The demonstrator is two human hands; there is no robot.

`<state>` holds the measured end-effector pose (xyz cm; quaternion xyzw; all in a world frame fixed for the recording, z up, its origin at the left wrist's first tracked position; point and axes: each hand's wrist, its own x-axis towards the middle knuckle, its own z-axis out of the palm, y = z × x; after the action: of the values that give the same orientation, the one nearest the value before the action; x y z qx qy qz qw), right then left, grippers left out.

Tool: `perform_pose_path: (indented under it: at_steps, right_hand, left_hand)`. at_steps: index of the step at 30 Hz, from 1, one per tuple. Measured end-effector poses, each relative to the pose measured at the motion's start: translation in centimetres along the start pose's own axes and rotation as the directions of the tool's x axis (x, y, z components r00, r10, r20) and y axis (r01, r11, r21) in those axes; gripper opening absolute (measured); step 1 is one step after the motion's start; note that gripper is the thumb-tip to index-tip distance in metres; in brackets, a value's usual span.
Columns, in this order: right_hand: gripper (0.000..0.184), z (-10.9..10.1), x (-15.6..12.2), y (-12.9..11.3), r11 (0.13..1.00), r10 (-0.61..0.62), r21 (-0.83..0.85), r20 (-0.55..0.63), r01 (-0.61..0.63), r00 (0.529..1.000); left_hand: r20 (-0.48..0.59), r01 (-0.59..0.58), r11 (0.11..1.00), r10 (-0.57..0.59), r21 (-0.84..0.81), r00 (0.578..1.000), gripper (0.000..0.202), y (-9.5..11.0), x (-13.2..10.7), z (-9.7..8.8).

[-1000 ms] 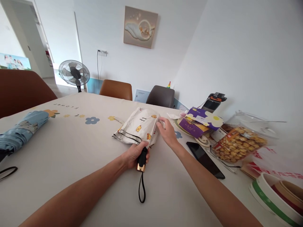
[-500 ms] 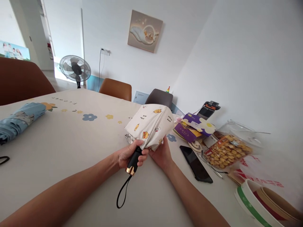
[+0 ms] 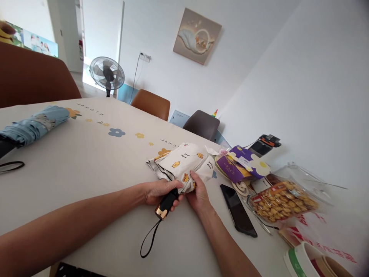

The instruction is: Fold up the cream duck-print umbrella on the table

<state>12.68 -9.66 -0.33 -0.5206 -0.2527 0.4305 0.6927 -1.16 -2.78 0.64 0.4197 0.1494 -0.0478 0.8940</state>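
A folded white umbrella (image 3: 184, 165) with a yellow duck print lies loosely bunched over the table, its canopy pointing away from me. My left hand (image 3: 164, 192) is closed round the top of its black and gold handle, the thumb pressing on the cloth. A black wrist strap hangs from the handle's end. At the canopy's right side, my right hand (image 3: 198, 192) pinches the fabric between thumb and fingers; some of those fingers are hidden beneath the cloth. To the far left rests a light blue umbrella (image 3: 37, 125), furled, with a black handle.
On the right lie a black phone (image 3: 238, 211), a purple tissue box (image 3: 245, 163), a clear tub of brown snacks (image 3: 284, 198) and rolls of tape (image 3: 305, 256). Chairs (image 3: 151, 104) stand along the far table edge (image 3: 121, 104), a fan (image 3: 107, 73) beyond them.
The umbrella canopy has dropped lower and flattened, its left folds spreading out. My right thumb now shows on top of the cloth. The view has shifted to the left.
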Motion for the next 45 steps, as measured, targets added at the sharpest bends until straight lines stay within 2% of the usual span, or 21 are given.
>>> perform_pose_path:
  at_steps: [4, 7, 10, 13, 17, 20, 23, 28, 30, 34, 39, 42, 45]
  right_hand:
    - [0.032, 0.2, -0.5, -0.4, 0.998, -0.045, -0.054, -0.016, 0.044, 0.999]
    - [0.034, 0.6, -0.9, -1.0, 0.966, -0.241, -0.121, -0.095, 0.229, 0.966]
    - [0.048, 0.9, -1.0, -1.2, 0.919, -0.381, -0.177, -0.152, 0.354, 0.912]
    - [0.054, 1.1, -1.1, -1.1, 0.919, -0.375, -0.195, -0.156, 0.344, 0.914]
    - [0.053, 1.1, -1.0, -1.2, 0.905, -0.389, -0.234, -0.124, 0.354, 0.913]
    - [0.048, 0.8, -1.0, -1.7, 0.927, -0.294, -0.279, -0.125, 0.251, 0.948]
    - [0.041, 0.2, -0.8, -2.4, 0.953, -0.189, -0.276, -0.206, 0.128, 0.960]
    - [0.033, -1.6, 0.2, -2.9, 0.967, -0.239, -0.175, -0.382, 0.184, 0.893]
    - [0.029, -2.5, 0.7, -2.7, 0.962, -0.263, -0.185, -0.448, 0.199, 0.855]
    - [0.026, -3.8, 1.6, -2.1, 0.944, -0.318, -0.250, -0.506, 0.216, 0.802]
    - [0.024, -5.0, 2.5, -1.4, 0.966, -0.238, -0.216, -0.514, 0.144, 0.824]
    - [0.025, -5.1, 2.5, -1.2, 0.971, -0.209, -0.204, -0.461, 0.126, 0.862]
    - [0.025, -4.8, 2.2, -1.4, 0.953, -0.221, -0.284, -0.391, 0.111, 0.894]
  left_hand:
    - [-0.077, -0.019, 0.999, 0.022, 0.045, 0.997, 0.028, 0.0, 0.1, 0.4]
    - [-0.195, -0.147, 0.988, 0.151, 0.038, 0.969, 0.036, -0.1, 0.4, 0.5]
    - [-0.216, -0.191, 0.977, 0.206, 0.092, 0.954, 0.044, -0.1, 0.4, 0.6]
    - [-0.163, -0.117, 0.987, 0.135, 0.114, 0.977, 0.044, 0.2, 0.0, 0.6]
    - [-0.091, -0.059, 0.998, 0.060, 0.012, 0.994, 0.033, 0.6, -0.5, 0.3]
    - [-0.104, -0.088, 0.994, 0.082, -0.058, 0.991, 0.032, 0.6, -0.3, 0.1]
    - [-0.233, -0.206, 0.976, 0.183, -0.077, 0.955, 0.032, 0.5, 0.1, -0.3]
    - [-0.460, -0.355, 0.930, 0.276, -0.094, 0.844, 0.030, 1.1, 0.8, -1.4]
    - [-0.498, -0.383, 0.916, 0.281, -0.115, 0.821, 0.029, 1.4, 0.9, -1.9]
    - [-0.520, -0.388, 0.912, 0.268, -0.135, 0.811, 0.031, 1.7, 1.1, -2.1]
    - [-0.545, -0.392, 0.908, 0.255, -0.149, 0.799, 0.032, 1.7, 1.2, -1.9]
    - [-0.557, -0.378, 0.913, 0.236, -0.154, 0.797, 0.029, 1.8, 1.2, -1.8]
    - [-0.570, -0.350, 0.925, 0.207, -0.151, 0.795, 0.028, 1.8, 1.2, -1.8]
